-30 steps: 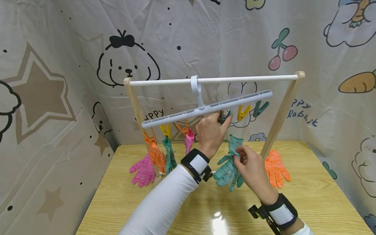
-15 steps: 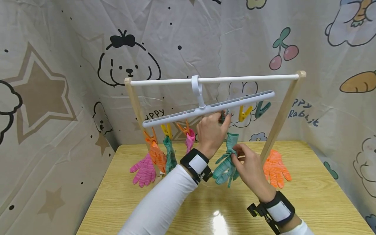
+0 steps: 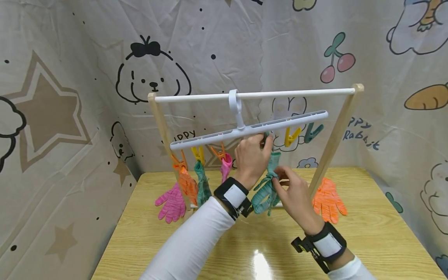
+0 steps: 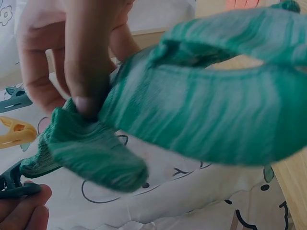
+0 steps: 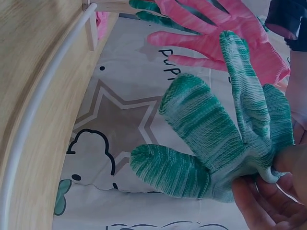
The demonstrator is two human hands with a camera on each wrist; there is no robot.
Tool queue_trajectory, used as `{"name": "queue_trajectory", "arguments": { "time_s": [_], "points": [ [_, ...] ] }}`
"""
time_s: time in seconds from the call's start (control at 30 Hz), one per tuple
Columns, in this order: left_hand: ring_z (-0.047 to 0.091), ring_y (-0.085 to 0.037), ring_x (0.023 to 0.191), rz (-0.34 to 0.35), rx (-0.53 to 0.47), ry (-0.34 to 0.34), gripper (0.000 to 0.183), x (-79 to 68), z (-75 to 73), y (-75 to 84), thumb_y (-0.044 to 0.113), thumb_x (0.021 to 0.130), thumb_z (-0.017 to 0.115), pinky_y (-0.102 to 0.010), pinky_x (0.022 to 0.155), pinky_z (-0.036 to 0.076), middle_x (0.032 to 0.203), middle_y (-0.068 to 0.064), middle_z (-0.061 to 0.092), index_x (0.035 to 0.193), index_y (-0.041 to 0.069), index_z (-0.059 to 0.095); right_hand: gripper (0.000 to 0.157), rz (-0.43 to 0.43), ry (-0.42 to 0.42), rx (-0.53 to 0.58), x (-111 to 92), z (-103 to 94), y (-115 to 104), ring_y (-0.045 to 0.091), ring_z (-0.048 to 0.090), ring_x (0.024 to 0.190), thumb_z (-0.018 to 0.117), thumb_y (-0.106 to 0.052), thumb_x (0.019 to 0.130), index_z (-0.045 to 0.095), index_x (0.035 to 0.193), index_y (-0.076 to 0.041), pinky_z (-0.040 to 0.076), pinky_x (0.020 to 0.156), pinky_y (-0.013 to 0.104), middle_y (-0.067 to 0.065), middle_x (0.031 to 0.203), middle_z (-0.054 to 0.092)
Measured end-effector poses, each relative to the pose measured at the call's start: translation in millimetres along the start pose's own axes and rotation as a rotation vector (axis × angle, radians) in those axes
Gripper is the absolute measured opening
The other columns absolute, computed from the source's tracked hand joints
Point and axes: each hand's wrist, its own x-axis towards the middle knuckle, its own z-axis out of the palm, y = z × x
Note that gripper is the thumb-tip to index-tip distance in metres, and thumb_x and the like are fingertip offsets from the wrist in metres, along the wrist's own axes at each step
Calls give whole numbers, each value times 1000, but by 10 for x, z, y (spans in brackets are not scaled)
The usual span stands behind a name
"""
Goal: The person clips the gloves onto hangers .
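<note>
Under the white hanger (image 3: 210, 137), my left hand (image 3: 250, 160) pinches a dark green clothespin (image 4: 24, 190), mostly hidden by the fingers in the head view. Thumb and fingers of my right hand (image 3: 295, 196) grip a green striped knit glove (image 3: 265, 196) around its middle. Its cuff points up and its fingers hang down. In the left wrist view the cuff edge (image 4: 42, 158) is right at the tip of the clothespin. The right wrist view shows the glove bunched where the right fingertips pinch it, with its fingers spread.
Orange, green and pink gloves hang from clothespins at the hanger's left. A yellow clothespin (image 3: 291, 137) and another green clothespin (image 3: 312, 133) hang at its right. A pink glove (image 3: 172, 203) and an orange glove (image 3: 329, 200) lie on the table (image 3: 371, 233). A wooden post (image 3: 332, 144) stands right.
My right hand has moved left and up with the green glove, bringing its cuff close under the clothespin. My left hand has stayed nearly in place.
</note>
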Motion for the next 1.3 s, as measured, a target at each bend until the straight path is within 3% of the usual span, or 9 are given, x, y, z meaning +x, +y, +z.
{"name": "queue_trajectory", "arguments": {
  "time_s": [0.9,1.3],
  "points": [
    [43,-13,44,-10,9,-6,45,-9,8,0,31,100,61,-22,44,24,51,1,46,59,14,50,19,1,31,21,132,12,-27,28,71,83,68,4,91,65,109,0,62,71,42,15,93,71],
    [59,-16,53,1,21,-12,36,-4,5,10,33,98,64,-24,47,34,62,-1,67,68,13,61,21,-11,30,34,145,24,-44,28,71,82,67,6,91,65,111,2,62,71,42,16,94,70]
  ]
}}
